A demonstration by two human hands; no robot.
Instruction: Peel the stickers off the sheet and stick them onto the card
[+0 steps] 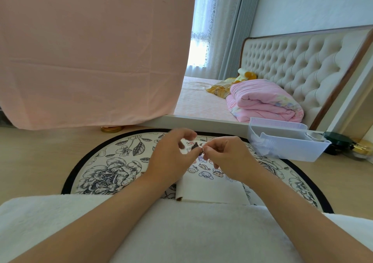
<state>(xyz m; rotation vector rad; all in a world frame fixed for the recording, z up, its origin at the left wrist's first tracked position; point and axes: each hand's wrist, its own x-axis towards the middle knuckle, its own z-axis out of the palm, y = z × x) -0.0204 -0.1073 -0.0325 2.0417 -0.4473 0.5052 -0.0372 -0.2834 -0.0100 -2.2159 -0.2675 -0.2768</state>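
Peeling seemed under way: the left hand pinched a small sheet held up over the mat, while the right hand pinched at a dark sticker near its edge. The next move would probably be to lift it clean and press it onto the white card lying just below, which bore cartoon stickers. Fingers hid the pinch itself, so whether the sticker had come free could not be told.
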